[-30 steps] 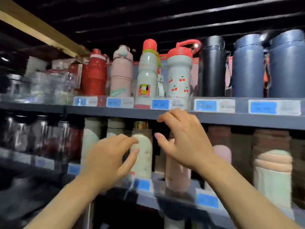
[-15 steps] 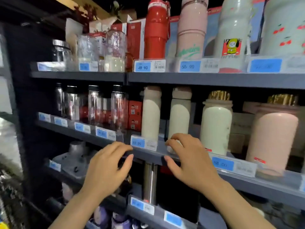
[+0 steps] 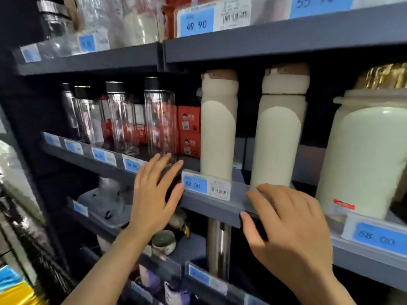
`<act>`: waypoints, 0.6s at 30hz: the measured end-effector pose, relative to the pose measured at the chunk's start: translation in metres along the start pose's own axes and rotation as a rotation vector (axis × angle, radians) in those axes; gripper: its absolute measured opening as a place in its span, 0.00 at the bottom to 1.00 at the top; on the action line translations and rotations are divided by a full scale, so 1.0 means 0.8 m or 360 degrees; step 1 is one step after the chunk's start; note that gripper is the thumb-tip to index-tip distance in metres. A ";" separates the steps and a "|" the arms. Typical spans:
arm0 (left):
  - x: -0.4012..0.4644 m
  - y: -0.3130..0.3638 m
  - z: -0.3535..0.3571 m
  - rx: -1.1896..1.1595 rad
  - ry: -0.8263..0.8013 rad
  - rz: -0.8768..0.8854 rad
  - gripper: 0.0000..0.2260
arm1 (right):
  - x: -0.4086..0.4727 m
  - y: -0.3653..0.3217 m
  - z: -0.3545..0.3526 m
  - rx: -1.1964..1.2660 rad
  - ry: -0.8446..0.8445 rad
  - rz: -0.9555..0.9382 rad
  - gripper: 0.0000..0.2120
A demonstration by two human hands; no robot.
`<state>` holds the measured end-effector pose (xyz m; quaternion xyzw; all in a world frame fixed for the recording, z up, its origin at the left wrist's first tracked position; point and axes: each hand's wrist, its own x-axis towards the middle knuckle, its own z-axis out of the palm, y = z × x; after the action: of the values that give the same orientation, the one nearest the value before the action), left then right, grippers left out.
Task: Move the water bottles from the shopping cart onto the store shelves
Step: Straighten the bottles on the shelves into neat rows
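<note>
Both hands are empty and spread: left hand (image 3: pixel 154 194) and right hand (image 3: pixel 288 227) have dropped from the upper row to the middle shelf (image 3: pixel 211 205) edge, below two cream bottles (image 3: pixel 217 137) already standing there; another must come from the unseen cart.

Above the right hand (image 3: pixel 290 236) stand cream bottles (image 3: pixel 218 137) with brown tops; beyond the left hand (image 3: pixel 154 194), clear black-capped bottles (image 3: pixel 158 119), orange boxes (image 3: pixel 189 130), blue price tags (image 3: pixel 196 184), grey shelves (image 3: pixel 211 203).
</note>
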<state>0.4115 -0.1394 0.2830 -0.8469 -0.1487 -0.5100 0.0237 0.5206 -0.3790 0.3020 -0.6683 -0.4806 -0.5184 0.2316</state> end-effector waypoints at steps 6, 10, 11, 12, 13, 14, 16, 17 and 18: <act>0.003 -0.010 0.031 -0.0141 0.0268 0.0081 0.21 | 0.004 -0.004 -0.002 -0.0024 -0.0033 0.0094 0.12; 0.003 -0.016 0.035 -0.0192 0.0324 0.0154 0.19 | 0.015 -0.021 0.001 0.0001 0.0018 0.0323 0.12; 0.003 -0.018 0.035 -0.0213 0.0324 0.0176 0.19 | 0.019 -0.026 0.004 -0.0024 0.0032 0.0401 0.13; 0.003 -0.020 0.035 -0.0238 0.0330 0.0198 0.18 | 0.023 -0.032 0.008 -0.0062 0.0053 0.0481 0.13; 0.004 -0.022 0.036 -0.0261 0.0347 0.0224 0.18 | 0.026 -0.036 0.012 -0.0106 0.0078 0.0555 0.14; 0.005 -0.024 0.038 -0.0277 0.0371 0.0249 0.17 | 0.029 -0.040 0.016 -0.0148 0.0101 0.0616 0.15; 0.005 -0.025 0.042 -0.0295 0.0421 0.0268 0.15 | 0.031 -0.045 0.021 -0.0202 0.0112 0.0677 0.15; 0.005 -0.025 0.043 -0.0305 0.0439 0.0266 0.14 | 0.031 -0.047 0.022 -0.0220 0.0098 0.0687 0.15; 0.005 -0.024 0.043 -0.0313 0.0445 0.0262 0.14 | 0.030 -0.049 0.022 -0.0242 0.0072 0.0690 0.15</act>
<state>0.4375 -0.1134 0.2678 -0.7753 -0.0234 -0.6312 0.0029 0.4943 -0.3384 0.3105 -0.7596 -0.2802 -0.5062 0.2971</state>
